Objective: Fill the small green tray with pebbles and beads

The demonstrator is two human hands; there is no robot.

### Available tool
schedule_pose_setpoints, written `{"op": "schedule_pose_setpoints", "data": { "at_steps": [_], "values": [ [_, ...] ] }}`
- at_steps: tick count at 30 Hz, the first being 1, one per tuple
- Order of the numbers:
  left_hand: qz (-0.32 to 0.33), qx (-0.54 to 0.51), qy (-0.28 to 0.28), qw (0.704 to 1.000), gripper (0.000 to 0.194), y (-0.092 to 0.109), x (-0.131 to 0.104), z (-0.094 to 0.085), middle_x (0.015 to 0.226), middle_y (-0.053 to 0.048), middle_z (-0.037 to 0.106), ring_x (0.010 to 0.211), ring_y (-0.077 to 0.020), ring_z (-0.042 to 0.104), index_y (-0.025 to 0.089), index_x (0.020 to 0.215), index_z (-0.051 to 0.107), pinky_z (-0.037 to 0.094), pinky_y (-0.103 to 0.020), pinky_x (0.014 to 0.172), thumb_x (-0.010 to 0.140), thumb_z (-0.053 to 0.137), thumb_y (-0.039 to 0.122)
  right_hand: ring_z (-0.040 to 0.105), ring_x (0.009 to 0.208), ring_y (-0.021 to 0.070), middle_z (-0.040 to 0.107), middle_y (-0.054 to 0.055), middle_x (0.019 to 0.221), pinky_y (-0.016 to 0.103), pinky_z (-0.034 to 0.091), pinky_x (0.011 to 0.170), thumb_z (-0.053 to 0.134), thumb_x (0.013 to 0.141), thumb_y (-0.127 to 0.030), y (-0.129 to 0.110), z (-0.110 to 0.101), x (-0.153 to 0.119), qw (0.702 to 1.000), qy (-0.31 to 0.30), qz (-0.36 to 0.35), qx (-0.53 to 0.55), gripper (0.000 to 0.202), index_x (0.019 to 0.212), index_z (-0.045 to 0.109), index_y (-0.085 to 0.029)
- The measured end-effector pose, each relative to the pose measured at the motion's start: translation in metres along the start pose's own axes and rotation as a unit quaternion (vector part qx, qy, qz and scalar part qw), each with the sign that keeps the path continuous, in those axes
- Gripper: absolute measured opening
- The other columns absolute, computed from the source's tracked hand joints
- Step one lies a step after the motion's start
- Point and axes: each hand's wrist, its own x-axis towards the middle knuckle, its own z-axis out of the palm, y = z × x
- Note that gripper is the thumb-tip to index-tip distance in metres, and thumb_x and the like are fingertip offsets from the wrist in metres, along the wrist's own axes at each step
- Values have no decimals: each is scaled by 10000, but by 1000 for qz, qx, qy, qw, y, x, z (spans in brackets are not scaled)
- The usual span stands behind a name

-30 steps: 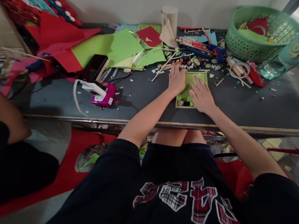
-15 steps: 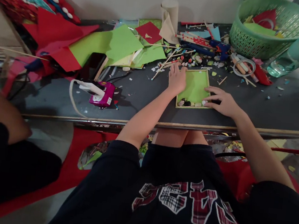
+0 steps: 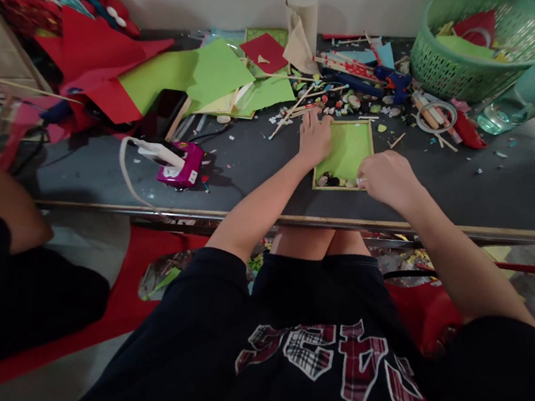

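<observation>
The right hand (image 3: 388, 180) is bent at the wrist, its back up and its fingers drawn in at the lower right corner of a shallow green tray (image 3: 350, 149), right of the picture's centre. A small white piece (image 3: 360, 182) shows at its fingertips — whether pinched or only pressed, I cannot tell. The left hand (image 3: 315, 138) lies palm down over the tray's upper left edge, open, fingers pointing away from the body and holding nothing visible.

The tray has a thin pale rim and a bare green floor, with a row of dark and pale pebbles (image 3: 332, 181) along its lower edge; they sit too close to count surely. At the upper right, one green basket (image 3: 447, 69) holds a red piece, a light green piece and yellow scraps. One clear teal bottle (image 3: 521, 89), leaning in the view, stands just beside it.

Beyond the hands lie one blue glue gun (image 3: 396, 82), one ring of tape (image 3: 423, 119) and one cardboard roll (image 3: 306, 25) — upright. Left of centre are one black phone (image 3: 165, 111) and one magenta box (image 3: 180, 172) with a white plug (image 3: 167, 156). Another person's arm (image 3: 2, 192) enters at the left edge.
</observation>
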Motion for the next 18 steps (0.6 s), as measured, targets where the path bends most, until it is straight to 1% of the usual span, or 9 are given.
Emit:
{"op": "schedule_pose_setpoints", "data": {
  "at_steps": [2, 3, 5, 7, 9, 11, 12, 15, 18],
  "values": [
    [0, -1, 2, 1000, 395, -1, 1, 1, 1536, -87, 468, 1545, -332, 268, 319, 1299, 583, 233, -539, 1299, 905, 596, 306, 713, 830, 322, 762, 121, 789, 443, 566, 756, 693, 765, -212, -8, -3, 3, 996, -36, 7, -83, 145, 824, 824, -185],
    [0, 0, -1, 1000, 384, -1, 1, 1, 1543, -94, 457, 1546, -337, 264, 310, 1294, 587, 229, -540, 1299, 910, 592, 313, 717, 831, 322, 772, 119, 812, 428, 564, 738, 696, 754, -188, -11, -5, 5, 993, -51, 17, -101, 168, 853, 831, -187],
    [0, 4, -8, 1000, 368, -1, 0, 1, 1558, -114, 430, 1550, -354, 254, 291, 1287, 590, 224, -555, 1295, 920, 581, 324, 725, 883, 331, 792, 104, 893, 424, 567, 746, 707, 757, -184, -12, -9, 5, 994, -69, 37, -77, 205, 911, 840, -208],
    [5, 7, -7, 1000, 366, -1, 0, 1, 1559, -124, 424, 1553, -359, 249, 285, 1290, 585, 228, -565, 1288, 927, 579, 328, 724, 970, 334, 801, 77, 999, 436, 574, 797, 722, 788, -230, -7, -10, 2, 996, -74, 49, -12, 212, 965, 838, -234],
    [6, 11, -5, 1000, 361, -1, 1, 1, 1556, -125, 425, 1556, -353, 249, 284, 1291, 583, 238, -555, 1285, 931, 582, 314, 721, 1019, 319, 798, 57, 1062, 445, 574, 856, 729, 827, -300, 4, -6, -4, 995, -53, 52, 62, 194, 980, 836, -244],
    [2, 18, -13, 1000, 355, -1, 3, 2, 1567, -134, 406, 1565, -355, 243, 274, 1291, 584, 239, -548, 1283, 937, 577, 290, 727, 1005, 295, 800, 49, 1056, 444, 573, 886, 744, 838, -339, 15, 1, -12, 992, -18, 49, 118, 181, 968, 835, -251],
    [1, 20, -18, 1000, 354, -2, 4, 3, 1573, -140, 396, 1568, -361, 237, 270, 1293, 583, 238, -552, 1280, 940, 573, 281, 723, 1030, 291, 800, 40, 1057, 446, 570, 913, 749, 838, -346, 18, 4, -15, 989, 5, 45, 139, 164, 952, 834, -265],
    [4, 17, -16, 1000, 352, -2, 5, 4, 1570, -137, 404, 1568, -364, 235, 282, 1292, 584, 247, -557, 1272, 940, 573, 274, 709, 1091, 287, 799, 27, 1065, 465, 559, 983, 758, 832, -341, 23, 12, -22, 982, 54, 37, 178, 129, 923, 831, -287],
    [3, 22, -13, 1000, 346, -2, 5, 3, 1568, -146, 406, 1564, -353, 245, 267, 1279, 590, 256, -537, 1272, 936, 561, 236, 714, 1082, 289, 802, 34, 1043, 462, 567, 981, 762, 821, -326, 23, 16, -26, 978, 71, 37, 191, 139, 931, 833, -278]
  ]
}}
